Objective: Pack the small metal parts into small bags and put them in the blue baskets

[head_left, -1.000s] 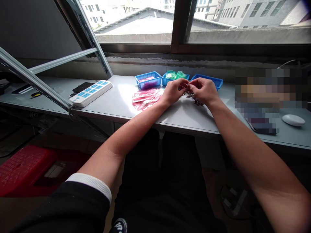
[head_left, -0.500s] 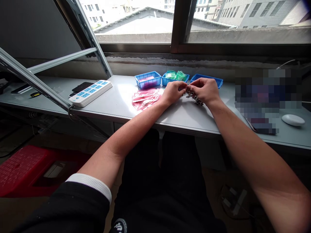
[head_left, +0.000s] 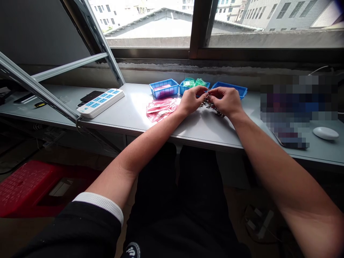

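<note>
My left hand (head_left: 192, 100) and my right hand (head_left: 226, 100) meet fingertip to fingertip just above the desk. Both are closed in a pinch; whatever small piece lies between the fingers is too small to name. Beneath them sits a pile of small dark metallic pieces (head_left: 219, 113), partly covered by my right hand. To the left of my left hand lie flat pink plastic bags (head_left: 159, 109). Behind the hands stand a blue basket with green bags (head_left: 194, 84) and another blue basket (head_left: 243, 91), its inside partly hidden by my right hand.
A blue basket with pink contents (head_left: 164, 94) stands behind the pink bags. Farther left lies a white power strip (head_left: 103, 103) beside a metal frame (head_left: 72, 66). A white computer mouse (head_left: 325, 133) and blurred-out items are at the right. A red plastic stool (head_left: 29, 186) is below the desk.
My fingers have shifted slightly over the pile, with the right hand a little to the left and lower. The baskets and bags stay where they were.
</note>
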### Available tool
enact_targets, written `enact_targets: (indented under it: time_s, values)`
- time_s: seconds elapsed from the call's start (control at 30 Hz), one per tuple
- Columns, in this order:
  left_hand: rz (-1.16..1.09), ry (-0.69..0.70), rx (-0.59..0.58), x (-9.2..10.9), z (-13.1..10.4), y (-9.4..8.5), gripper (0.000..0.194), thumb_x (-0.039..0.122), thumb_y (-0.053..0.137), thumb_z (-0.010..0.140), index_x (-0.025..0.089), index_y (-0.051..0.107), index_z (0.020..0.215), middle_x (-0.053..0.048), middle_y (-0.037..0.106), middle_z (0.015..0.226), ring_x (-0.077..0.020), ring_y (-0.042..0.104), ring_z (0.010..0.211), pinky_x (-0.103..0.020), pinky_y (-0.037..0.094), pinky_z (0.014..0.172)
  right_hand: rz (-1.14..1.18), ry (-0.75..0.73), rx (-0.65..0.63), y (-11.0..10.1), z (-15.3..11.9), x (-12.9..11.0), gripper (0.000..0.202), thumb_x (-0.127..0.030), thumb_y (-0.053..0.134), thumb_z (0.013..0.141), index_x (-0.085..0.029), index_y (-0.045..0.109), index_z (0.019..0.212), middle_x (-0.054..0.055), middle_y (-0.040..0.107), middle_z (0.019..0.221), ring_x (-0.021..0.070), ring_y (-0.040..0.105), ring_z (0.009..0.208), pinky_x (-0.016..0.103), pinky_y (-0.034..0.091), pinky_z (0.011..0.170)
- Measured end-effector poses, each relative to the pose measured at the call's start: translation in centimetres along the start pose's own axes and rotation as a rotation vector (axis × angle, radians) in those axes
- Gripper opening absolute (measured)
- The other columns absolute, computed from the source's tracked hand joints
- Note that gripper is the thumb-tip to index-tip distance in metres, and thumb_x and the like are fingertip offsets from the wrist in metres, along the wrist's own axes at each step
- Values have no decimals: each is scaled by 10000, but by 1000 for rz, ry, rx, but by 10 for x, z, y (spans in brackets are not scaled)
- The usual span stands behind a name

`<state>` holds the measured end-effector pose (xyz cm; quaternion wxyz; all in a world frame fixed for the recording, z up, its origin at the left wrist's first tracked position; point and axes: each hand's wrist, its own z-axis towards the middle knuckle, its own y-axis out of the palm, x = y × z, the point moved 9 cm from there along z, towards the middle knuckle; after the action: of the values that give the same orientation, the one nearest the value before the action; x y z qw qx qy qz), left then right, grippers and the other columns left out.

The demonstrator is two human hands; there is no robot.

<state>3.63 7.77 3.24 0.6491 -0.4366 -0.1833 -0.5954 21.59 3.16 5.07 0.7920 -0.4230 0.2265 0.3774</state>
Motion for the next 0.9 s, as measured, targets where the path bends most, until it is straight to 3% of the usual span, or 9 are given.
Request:
enact_targets:
  time_s: [0.07, 0.17, 0.33, 0.47, 0.57, 0.67, 0.8, 0.9]
  values:
    - [42, -2, 1, 3, -2, -2, 91, 323, 910, 1148, 249, 963, 1145, -86, 1011, 1229, -273, 938, 1172, -375, 729, 1116, -12, -8, 24, -2, 0, -2, 114, -282, 1012, 944, -326, 908, 960, 72, 992, 1110, 392, 961, 1083, 600, 810, 1101]
    - [65, 9, -54, 3, -2, 1, 237, 440, 895, 1184, 242, 993, 1099, -77, 1011, 1153, -269, 932, 1112, -343, 704, 1047, -28, -38, 55, -4, 1, -4, 201, -140, 970, 910, -317, 889, 956, 63, 978, 1072, 380, 953, 1056, 570, 802, 1065]
    - [11, -4, -88, -4, -1, 3, 151, 304, 909, 1148, 223, 1024, 1203, -78, 1018, 1236, -272, 953, 1202, -324, 704, 1079, -21, -76, -5, 1, 1, -5, 294, -30, 885, 873, -303, 926, 973, 48, 975, 1052, 367, 958, 1054, 551, 799, 1068]
    - [-23, -28, -72, -7, -1, 1, 168, 178, 893, 1125, 225, 1030, 1210, -85, 1018, 1281, -285, 961, 1231, -392, 737, 1178, 53, -26, 4, 2, 2, 2, 220, -108, 950, 881, -297, 931, 994, 56, 979, 1078, 363, 956, 1058, 551, 819, 1033]
    - [-25, -47, -53, -10, 0, 0, 204, 121, 877, 1114, 223, 1031, 1201, -91, 1017, 1307, -298, 965, 1256, -437, 748, 1226, 131, 48, 45, 1, 3, 10, 153, -198, 1007, 918, -304, 903, 957, 65, 956, 1010, 349, 933, 919, 554, 827, 904]
    - [-38, -60, -65, -15, 1, 3, 190, 122, 894, 1100, 202, 1027, 1211, -105, 1014, 1324, -315, 964, 1291, -469, 747, 1270, 134, 86, 38, 2, 4, 15, 180, -176, 1022, 910, -304, 895, 919, 56, 924, 927, 333, 907, 837, 548, 812, 873]
    - [-117, -51, -80, -23, 5, 11, 450, 17, 815, 1068, 164, 956, 1469, -134, 1003, 1379, -299, 963, 1337, -463, 736, 1304, 101, 97, 5, 4, 3, 17, 281, -47, 963, 864, -303, 864, 925, 25, 906, 917, 284, 861, 779, 483, 776, 822]
    - [-150, -40, -70, -24, 7, 13, 674, 4, 765, 1089, 200, 802, 1732, -126, 981, 1477, -266, 963, 1331, -414, 737, 1273, 85, 64, -21, 7, 1, 12, 388, 26, 887, 862, -293, 903, 1081, -2, 896, 911, 249, 822, 724, 460, 753, 827]
